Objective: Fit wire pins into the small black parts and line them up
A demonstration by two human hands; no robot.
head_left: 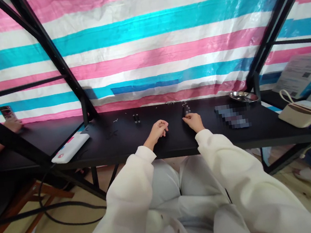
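Note:
My left hand (pixel 159 129) is over the black table (pixel 124 143), its fingers curled inward; whatever may be between them is too small to make out. To its right, my right hand (pixel 194 122) rests on the tabletop with thumb and fingers pinched together. Just beyond those fingertips lie several small round grey pieces (pixel 188 109) and a dark, narrow piece (pixel 183 112), which the fingers may be touching. Two small dark cylinders with pale ends (pixel 136 118) stand side by side left of my hands. Several small shiny metal pieces (pixel 170 102) line the table's back edge.
On the right are a shallow steel dish (pixel 244 97), a blurred-out object (pixel 232 117) and a cream bag (pixel 298 113). A white, rounded flat object (pixel 70 148) lies left. Black frame posts (pixel 49 50) flank the table. Another person's hand (pixel 13 125) holds a phone at far left.

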